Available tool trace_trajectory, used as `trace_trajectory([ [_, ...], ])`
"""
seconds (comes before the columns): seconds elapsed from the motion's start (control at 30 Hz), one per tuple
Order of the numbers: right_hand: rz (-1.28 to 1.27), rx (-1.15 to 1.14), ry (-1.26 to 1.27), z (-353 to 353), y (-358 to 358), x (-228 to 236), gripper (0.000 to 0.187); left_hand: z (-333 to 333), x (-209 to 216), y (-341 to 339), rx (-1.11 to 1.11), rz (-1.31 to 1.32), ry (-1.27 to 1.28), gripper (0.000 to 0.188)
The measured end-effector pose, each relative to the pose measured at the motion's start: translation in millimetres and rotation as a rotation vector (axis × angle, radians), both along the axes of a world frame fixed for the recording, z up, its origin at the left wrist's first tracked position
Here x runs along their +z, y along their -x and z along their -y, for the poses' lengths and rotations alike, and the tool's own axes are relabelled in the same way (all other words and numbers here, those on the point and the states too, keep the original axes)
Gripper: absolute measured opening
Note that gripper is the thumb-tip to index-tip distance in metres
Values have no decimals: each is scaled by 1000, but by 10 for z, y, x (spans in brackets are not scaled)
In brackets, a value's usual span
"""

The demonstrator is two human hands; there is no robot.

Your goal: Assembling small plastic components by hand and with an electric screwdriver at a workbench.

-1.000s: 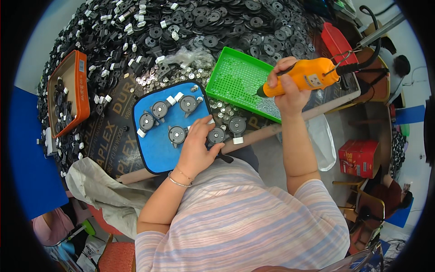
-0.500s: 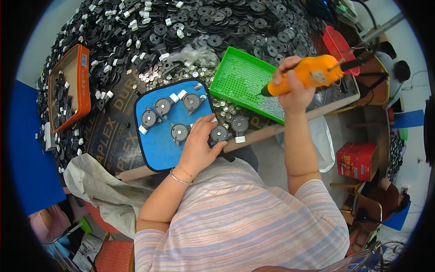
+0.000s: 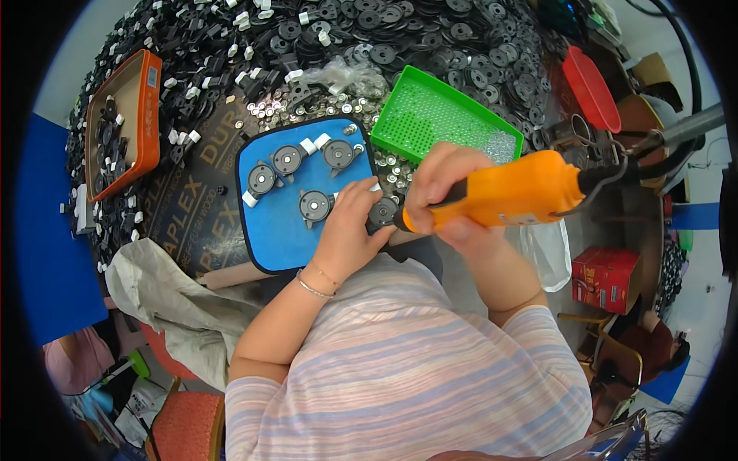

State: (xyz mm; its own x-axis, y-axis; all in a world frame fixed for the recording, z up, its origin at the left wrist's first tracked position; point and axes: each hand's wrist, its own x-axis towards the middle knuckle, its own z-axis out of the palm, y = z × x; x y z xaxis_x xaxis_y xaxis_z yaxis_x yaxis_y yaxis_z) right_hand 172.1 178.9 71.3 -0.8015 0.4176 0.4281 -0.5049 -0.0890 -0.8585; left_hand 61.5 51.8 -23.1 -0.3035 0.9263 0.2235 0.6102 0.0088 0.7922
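My right hand (image 3: 453, 184) grips an orange electric screwdriver (image 3: 515, 192), tilted with its dark nose pointing left and down. The nose is beside a round black plastic part (image 3: 383, 210) at the right edge of a blue mat (image 3: 277, 230). Whether the bit touches the part, I cannot tell. My left hand (image 3: 347, 228) holds that part between thumb and fingers, covering some of it. Several similar black parts with white tabs lie on the mat, among them one (image 3: 315, 206) just left of my fingers. A green tray (image 3: 411, 123) with small screws (image 3: 500, 146) stands beyond my right hand.
Heaps of black discs (image 3: 384, 54) and white-tabbed pieces cover the table's far side. Small metal caps (image 3: 307, 107) lie beyond the mat. An orange-rimmed tray (image 3: 146, 123) stands left, a red tray (image 3: 590, 88) far right. A cable and metal arm (image 3: 684, 131) reach in from the right.
My right hand has brought the screwdriver from over the green tray, nearer and to the left, down to the part at my left hand. My left hand keeps its hold.
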Motion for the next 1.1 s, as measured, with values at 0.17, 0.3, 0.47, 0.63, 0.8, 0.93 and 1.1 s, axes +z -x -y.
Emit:
trace_trajectory([
  [0.17,-23,38,-66,41,75,-77,30,-2,-34,7,-9,40,22,49],
  [0.3,15,58,-76,82,87,-47,28,-2,-61,10,-5,33,8,49],
  [0.47,21,81,-61,75,104,-90,30,-34,-66,11,9,26,-15,49],
  [0.63,-19,156,-129,-15,139,-13,35,-39,-32,16,-3,103,2,48],
  [0.8,-137,216,130,-186,-25,-117,38,-11,48,-17,19,42,3,48],
  [0.93,-230,93,-12,-530,-174,115,36,-3,27,-35,26,50,16,48],
  [1.1,-182,-418,26,-809,-266,-36,21,-17,-2,-53,50,82,0,47],
])
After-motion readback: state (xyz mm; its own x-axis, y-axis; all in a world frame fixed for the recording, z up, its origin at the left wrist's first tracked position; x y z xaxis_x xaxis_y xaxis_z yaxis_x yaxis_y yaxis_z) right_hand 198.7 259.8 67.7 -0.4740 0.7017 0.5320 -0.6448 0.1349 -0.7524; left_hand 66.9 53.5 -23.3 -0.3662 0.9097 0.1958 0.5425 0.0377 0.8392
